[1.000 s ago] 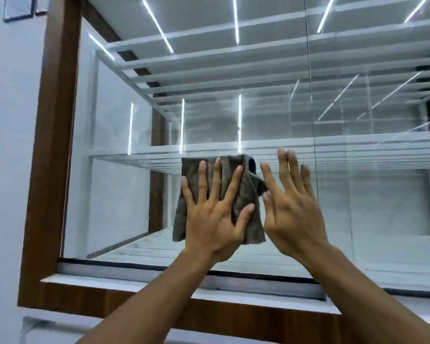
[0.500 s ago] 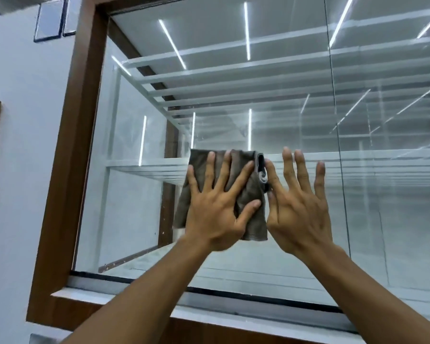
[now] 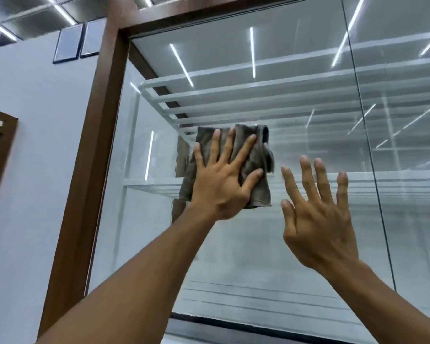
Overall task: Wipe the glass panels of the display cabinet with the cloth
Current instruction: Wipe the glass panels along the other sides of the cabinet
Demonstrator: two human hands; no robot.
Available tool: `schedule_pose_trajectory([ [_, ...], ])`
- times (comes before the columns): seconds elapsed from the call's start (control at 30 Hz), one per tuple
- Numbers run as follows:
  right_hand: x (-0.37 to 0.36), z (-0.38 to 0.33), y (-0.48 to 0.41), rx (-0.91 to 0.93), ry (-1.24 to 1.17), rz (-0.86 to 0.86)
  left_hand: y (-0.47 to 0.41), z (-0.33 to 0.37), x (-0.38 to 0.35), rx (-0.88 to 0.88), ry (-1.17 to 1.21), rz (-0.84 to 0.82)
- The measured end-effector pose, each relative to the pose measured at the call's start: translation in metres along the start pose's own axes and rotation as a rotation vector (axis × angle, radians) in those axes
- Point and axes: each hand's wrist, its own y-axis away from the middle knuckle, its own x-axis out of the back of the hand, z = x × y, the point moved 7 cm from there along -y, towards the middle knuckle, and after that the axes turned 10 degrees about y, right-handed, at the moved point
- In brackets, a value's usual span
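A grey-brown cloth lies flat against the left glass panel of the display cabinet, at mid height. My left hand presses it to the glass with straight, spread fingers. My right hand is to the right of the cloth and slightly lower, fingers spread and straight, clear of the cloth and close to or on the glass. A second glass panel begins at the vertical seam on the right.
A dark wooden frame borders the cabinet on the left and top. White glass shelves sit inside. A white wall with two small dark framed panels is at left. A black sill runs along the bottom.
My left hand has slid the cloth upward on the glass. My right hand has come off the cloth's edge and now sits lower and to the right of it. The view has tilted up.
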Motion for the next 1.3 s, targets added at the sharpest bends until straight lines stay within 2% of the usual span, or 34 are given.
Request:
schedule_pose_trajectory([
  [0.07, 0.003, -0.003, -0.004, -0.013, -0.032, -0.006, 0.006, -0.019, 0.006, 0.115, 0.039, 0.048],
  [0.17, 0.007, -0.011, -0.028, 0.007, -0.086, -0.033, 0.044, -0.019, 0.004, 0.169, 0.050, 0.063],
  [0.27, 0.007, -0.017, -0.065, 0.016, -0.094, -0.074, 0.041, -0.013, -0.003, 0.054, -0.013, -0.058],
  [0.33, 0.005, -0.026, -0.082, 0.021, -0.095, -0.080, 0.010, -0.017, 0.005, -0.035, -0.029, -0.068],
  [0.43, 0.001, -0.044, -0.091, 0.051, -0.072, -0.092, -0.019, -0.043, 0.021, 0.062, 0.032, 0.001],
  [0.53, -0.006, -0.053, -0.092, 0.035, -0.033, -0.108, 0.006, -0.056, 0.019, 0.177, 0.056, 0.062],
  [0.63, -0.010, -0.060, -0.090, 0.076, 0.030, -0.071, 0.027, -0.048, 0.012, 0.136, 0.042, 0.033],
  [0.77, -0.013, -0.060, -0.089, 0.095, 0.062, -0.029, -0.017, -0.059, 0.025, 0.041, 0.048, 0.034],
  [0.87, -0.014, -0.058, -0.088, 0.094, 0.063, -0.033, -0.033, -0.088, 0.038, 0.136, 0.051, 0.077],
  [1.0, -0.016, -0.057, -0.087, 0.098, 0.067, -0.022, 0.012, -0.094, 0.033, 0.281, 0.111, 0.110],
  [1.1, -0.015, -0.057, -0.085, 0.099, 0.064, 0.009, 0.048, -0.060, 0.015, 0.129, 0.063, 0.024],
  [1.17, -0.014, -0.056, -0.086, 0.097, 0.050, 0.011, 0.037, -0.061, 0.016, 0.030, 0.030, -0.003],
  [1.23, -0.014, -0.057, -0.087, 0.096, 0.044, 0.007, 0.013, -0.082, 0.030, 0.080, 0.048, 0.023],
  [1.3, -0.015, -0.060, -0.083, 0.072, 0.018, 0.030, 0.003, -0.109, 0.042, 0.224, 0.086, 0.075],
])
